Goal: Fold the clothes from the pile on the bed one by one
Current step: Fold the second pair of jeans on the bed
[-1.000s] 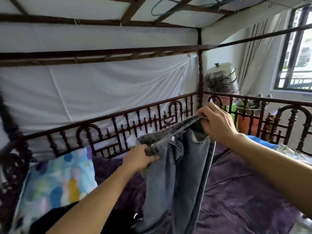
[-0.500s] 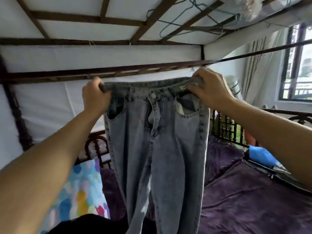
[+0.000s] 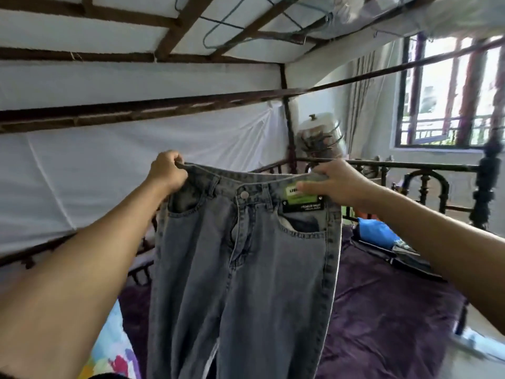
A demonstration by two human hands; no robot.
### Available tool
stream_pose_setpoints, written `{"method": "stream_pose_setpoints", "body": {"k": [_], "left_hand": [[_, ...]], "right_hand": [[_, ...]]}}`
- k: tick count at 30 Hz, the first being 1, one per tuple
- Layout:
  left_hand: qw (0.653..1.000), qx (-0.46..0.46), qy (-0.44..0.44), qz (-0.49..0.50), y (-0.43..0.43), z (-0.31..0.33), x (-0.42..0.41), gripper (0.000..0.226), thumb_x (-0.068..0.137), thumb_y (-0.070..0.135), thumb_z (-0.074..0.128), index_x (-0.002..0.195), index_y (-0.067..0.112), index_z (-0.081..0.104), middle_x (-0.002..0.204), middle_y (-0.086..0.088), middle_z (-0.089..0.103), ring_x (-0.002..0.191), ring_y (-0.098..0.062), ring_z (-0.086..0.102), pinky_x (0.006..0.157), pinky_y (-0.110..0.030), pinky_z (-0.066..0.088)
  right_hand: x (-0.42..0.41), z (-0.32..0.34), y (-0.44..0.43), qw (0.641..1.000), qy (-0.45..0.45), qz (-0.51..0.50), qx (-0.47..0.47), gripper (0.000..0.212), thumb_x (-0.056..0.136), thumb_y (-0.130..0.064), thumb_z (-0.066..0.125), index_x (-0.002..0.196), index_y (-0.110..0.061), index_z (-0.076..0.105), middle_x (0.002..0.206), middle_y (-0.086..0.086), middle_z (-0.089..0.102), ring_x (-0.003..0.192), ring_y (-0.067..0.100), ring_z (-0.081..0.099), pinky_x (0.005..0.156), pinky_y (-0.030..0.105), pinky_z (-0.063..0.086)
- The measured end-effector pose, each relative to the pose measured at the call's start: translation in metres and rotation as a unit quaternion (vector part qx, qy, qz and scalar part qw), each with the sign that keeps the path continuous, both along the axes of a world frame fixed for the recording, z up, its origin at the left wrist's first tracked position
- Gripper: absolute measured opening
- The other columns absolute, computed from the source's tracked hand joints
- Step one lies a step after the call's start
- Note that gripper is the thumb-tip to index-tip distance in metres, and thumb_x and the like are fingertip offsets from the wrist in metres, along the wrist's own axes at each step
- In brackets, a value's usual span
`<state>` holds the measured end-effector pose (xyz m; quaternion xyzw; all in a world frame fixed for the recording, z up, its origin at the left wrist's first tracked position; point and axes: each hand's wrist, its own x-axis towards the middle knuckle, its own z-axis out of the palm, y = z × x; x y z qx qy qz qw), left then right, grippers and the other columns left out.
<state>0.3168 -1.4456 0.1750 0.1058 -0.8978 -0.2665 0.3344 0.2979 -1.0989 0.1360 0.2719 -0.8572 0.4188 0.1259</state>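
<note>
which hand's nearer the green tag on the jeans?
Right. The right hand grips the jeans waistband at the green tag, touching it; the left hand grips the opposite end, past the button.

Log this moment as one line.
item: faded blue denim jeans | left hand: grips waistband | right hand: grips waistband | state: hanging unfolded

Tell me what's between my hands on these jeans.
Head view: the waistband of the jeans spans left hand to right hand, with a metal button midway and a green-and-black tag by the right.

Head-worn camera faces forward over the bed (image 3: 382, 310), close behind raised arms.
</note>
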Motion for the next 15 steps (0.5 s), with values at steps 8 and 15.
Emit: {"method": "stream_pose_setpoints", "body": {"k": [8,15], "left_hand": [[0.973,0.012,-0.145,-0.179,0.137,-0.056,-0.120,0.033,0.076,-0.007,0.070,0.072,0.016,0.047,0.069,-0.003,0.049,0.064,-0.014,0.043,0.055,-0.026,0.036],[0.961,0.031,-0.189,-0.200,0.253,-0.105,-0.253,0.048,0.065,-0.008,0.080,0.107,0.008,0.063,0.097,-0.012,0.063,0.091,-0.021,0.058,0.079,-0.031,0.049]], "right_hand": [[-0.097,-0.102,0.140,0.966,0.021,-0.189,0.175,0.037,0.078,-0.056,0.070,0.059,-0.032,0.050,0.065,-0.010,0.055,0.068,0.021,0.056,0.059,0.030,0.042],[-0.187,-0.169,0.251,0.979,-0.037,-0.157,0.127,0.016,0.083,-0.042,0.071,0.087,-0.031,0.060,0.063,-0.012,0.054,0.064,0.014,0.053,0.061,0.030,0.042]]}}
